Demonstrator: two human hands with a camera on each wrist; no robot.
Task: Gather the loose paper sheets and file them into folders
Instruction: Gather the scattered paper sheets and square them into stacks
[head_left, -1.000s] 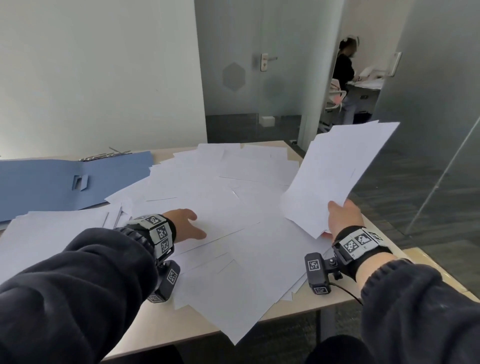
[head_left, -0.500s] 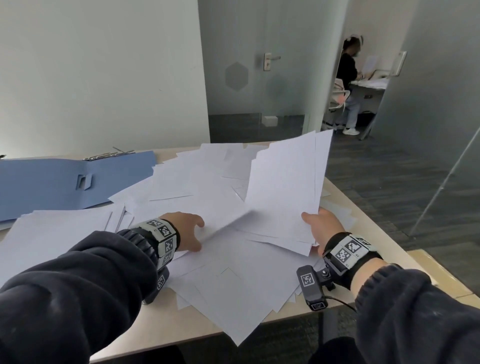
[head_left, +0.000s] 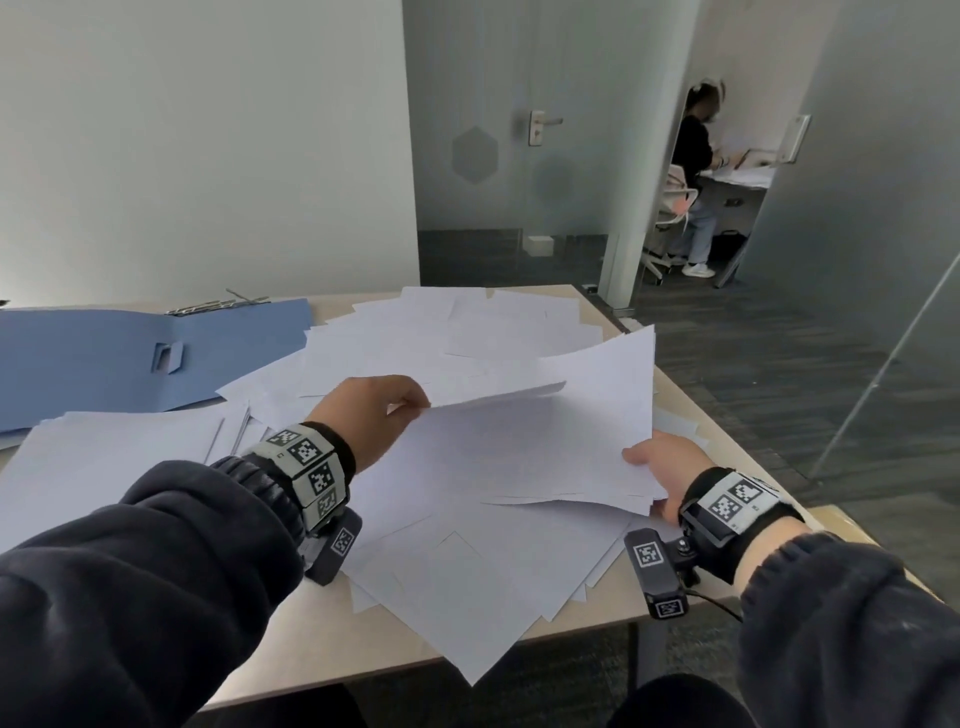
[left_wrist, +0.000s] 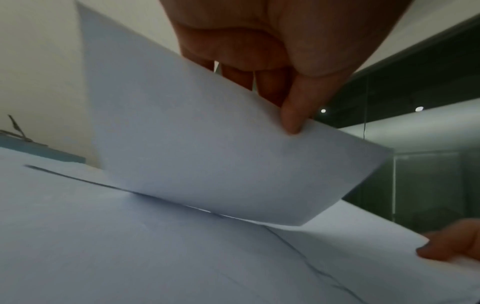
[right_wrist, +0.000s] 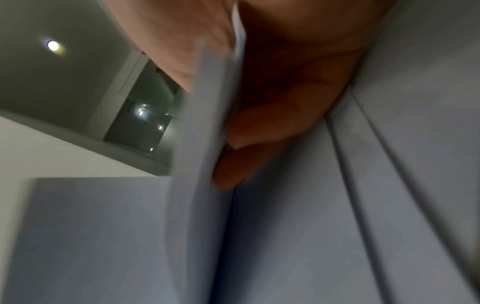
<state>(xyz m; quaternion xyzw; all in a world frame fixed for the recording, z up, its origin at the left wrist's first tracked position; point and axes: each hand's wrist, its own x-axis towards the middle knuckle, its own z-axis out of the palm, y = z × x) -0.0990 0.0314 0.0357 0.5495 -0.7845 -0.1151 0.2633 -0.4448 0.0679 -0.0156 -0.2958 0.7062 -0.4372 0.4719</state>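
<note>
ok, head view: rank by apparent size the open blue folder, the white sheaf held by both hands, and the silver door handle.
1. Open blue folder and white sheaf: look alike; the sheaf is nearer, so unranked.
2. Silver door handle: smallest, though far off.

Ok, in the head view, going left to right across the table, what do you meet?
Blue folder → left hand pinching a sheet → held stack of sheets → right hand gripping that stack.
</note>
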